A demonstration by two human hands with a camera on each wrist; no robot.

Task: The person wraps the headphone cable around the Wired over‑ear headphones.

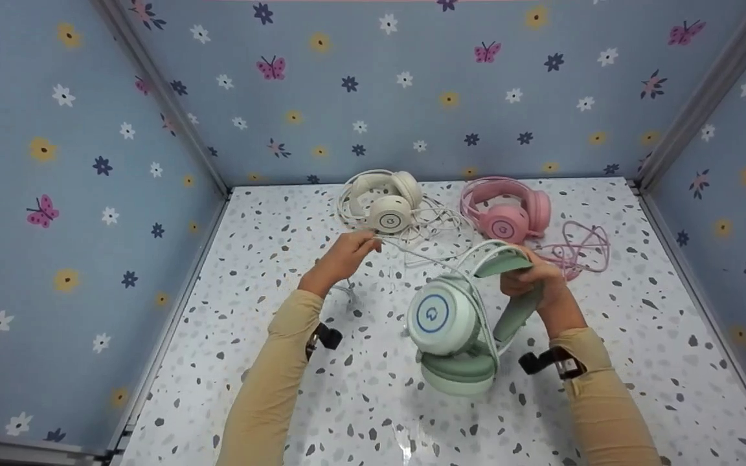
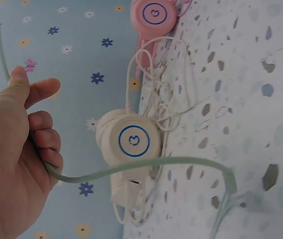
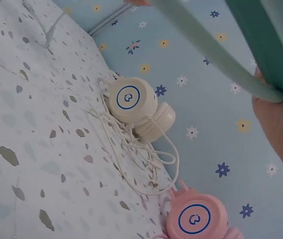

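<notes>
- Blue patterned walls [image 1: 373, 103] are standing left, far and right, flowers and butterflies running all over them.
- The speckled table [image 1: 347, 414] is stretching out between them, showing two headsets along its far side.
- Two tan sleeves [image 1: 269, 375] are extending in from the near edge.
- And here's the green headset [image 1: 441, 317], hanging at a tilt over the table, just right of middle, nearer than the other two!
- The cream headset [image 1: 390, 217] is sitting by the far wall, its cream cord [image 2: 128, 87] looping loosely.
- The pink headset [image 1: 506, 223] is resting to its right, its pink cord [image 1: 567, 262] spreading out on the right.
- The right hand [image 1: 541, 278] is grasping the green headset by the headband.
- The left hand [image 1: 344, 255], left of middle, is grasping too, fingers curling round the green cord [image 2: 181, 161].
- Black wrist cameras [image 1: 329, 336] are riding on both arms.
- That thin green cord is running rightward from the left hand to the green headset.
</notes>
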